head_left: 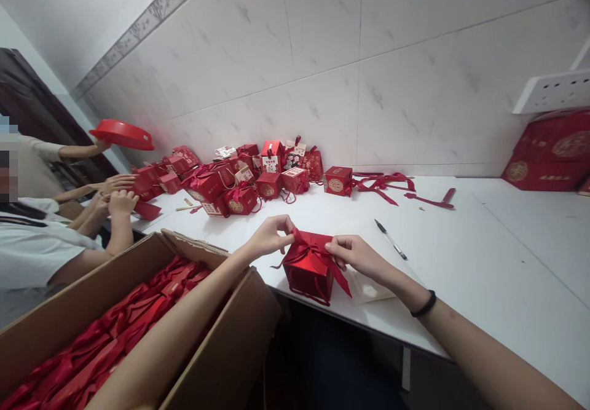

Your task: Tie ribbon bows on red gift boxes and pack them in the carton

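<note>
A red gift box (306, 272) stands at the table's front edge, with a twisted cord handle hanging down its near side. On its top sits a red ribbon bow (311, 249), its tails draped over the sides. My left hand (274, 236) pinches the bow's left loop between thumb and fingers. From the other side my right hand (353, 251) pinches the right part of the bow at the box's corner. A black band circles my right wrist.
An open carton (249, 311) of red ribboned pieces stands at left. Several red boxes (270, 185) line the wall. Loose ribbons (382, 182) and a pen (390, 239) lie on the white table (465, 262). People at left work; one hand holds a red basin (122, 134).
</note>
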The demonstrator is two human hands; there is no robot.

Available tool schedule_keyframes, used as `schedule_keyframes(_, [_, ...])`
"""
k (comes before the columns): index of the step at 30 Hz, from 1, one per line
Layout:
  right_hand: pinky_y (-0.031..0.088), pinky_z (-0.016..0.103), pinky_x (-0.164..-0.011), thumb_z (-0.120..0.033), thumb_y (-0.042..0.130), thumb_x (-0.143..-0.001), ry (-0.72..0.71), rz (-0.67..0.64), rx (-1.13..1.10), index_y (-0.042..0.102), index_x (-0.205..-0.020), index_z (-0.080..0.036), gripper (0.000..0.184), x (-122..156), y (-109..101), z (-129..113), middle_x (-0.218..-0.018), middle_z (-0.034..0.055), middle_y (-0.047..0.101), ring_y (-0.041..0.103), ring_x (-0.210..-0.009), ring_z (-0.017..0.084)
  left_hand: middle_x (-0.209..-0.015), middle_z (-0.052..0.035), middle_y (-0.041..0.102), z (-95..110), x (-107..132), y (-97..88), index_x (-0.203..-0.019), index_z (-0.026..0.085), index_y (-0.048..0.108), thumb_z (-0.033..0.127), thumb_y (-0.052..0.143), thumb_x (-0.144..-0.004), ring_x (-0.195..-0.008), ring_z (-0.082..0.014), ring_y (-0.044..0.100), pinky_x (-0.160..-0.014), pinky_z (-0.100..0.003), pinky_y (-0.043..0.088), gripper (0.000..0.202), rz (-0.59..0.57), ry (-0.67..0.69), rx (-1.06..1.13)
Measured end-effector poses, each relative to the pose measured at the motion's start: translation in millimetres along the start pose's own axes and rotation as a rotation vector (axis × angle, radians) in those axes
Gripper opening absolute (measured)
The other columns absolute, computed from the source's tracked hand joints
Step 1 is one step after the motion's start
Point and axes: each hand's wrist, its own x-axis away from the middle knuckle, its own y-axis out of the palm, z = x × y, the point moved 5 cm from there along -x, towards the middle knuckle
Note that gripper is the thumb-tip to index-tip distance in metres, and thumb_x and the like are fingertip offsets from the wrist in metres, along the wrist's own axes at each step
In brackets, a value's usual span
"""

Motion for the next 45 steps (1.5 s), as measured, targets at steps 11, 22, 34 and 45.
schedule_keyframes(11, [0.033, 0.024, -0.052, -0.053, 0.053, -0.075, -0.023, -0.010, 0.049, 0.044, -0.053, -0.018, 0.043, -0.6, -0.4, 3.8, -0.047, -0.0027, 0.047, 0.042, -0.046, 0.010, -0.057, 0.0068, 0.046, 0.2, -0.3, -3.4, -0.072, 0.018, 0.044, 0.011, 0.050, -0.063, -0.051, -0.0067, 0.040, -0.050, -0.018, 0.033, 0.013, 0.170, 0.134, -0.366])
schedule_keyframes(22, [0.033, 0.024, -0.047, -0.068, 0.048, -0.071, 0.052, 0.090, -0.005, 0.050, -0.058, -0.017, 0.053, -6.6, -6.4, 18.5, -0.043, -0.0026, 0.046, 0.043, -0.041, 0.011, -0.052, 0.0085, 0.046, -8.3, -1.8, 1.9, -0.086, 0.018, 0.046, 0.012, 0.043, -0.067, -0.047, -0.0068, 0.041, -0.045, -0.016, 0.029, 0.020, 0.010, 0.055, -0.307])
schedule_keyframes(34, [0.034, 0.026, -0.046, -0.073, 0.050, -0.066, 0.041, 0.219, -0.048, 0.046, -0.054, -0.018, 0.056, -9.3, -15.0, 18.5, -0.046, -0.0022, 0.044, 0.041, -0.043, 0.011, -0.072, 0.0010, 0.054, -5.7, 4.1, 9.4, -0.095, 0.016, 0.047, 0.041, 0.056, -0.075, -0.064, -0.0112, 0.055, -0.056, -0.025, 0.051, 0.033, -0.183, -0.063, 0.151])
schedule_keyframes(45, [0.032, 0.026, -0.049, -0.063, 0.053, -0.069, -0.031, 0.198, -0.047, 0.043, -0.052, -0.019, 0.049, -8.0, -13.6, 10.5, -0.047, -0.0034, 0.041, 0.039, -0.046, 0.011, -0.060, 0.0038, 0.051, -8.1, 2.5, 10.7, -0.084, 0.014, 0.050, 0.041, 0.064, -0.069, -0.057, -0.0088, 0.053, -0.052, -0.026, 0.054, 0.034, -0.155, -0.168, 0.239])
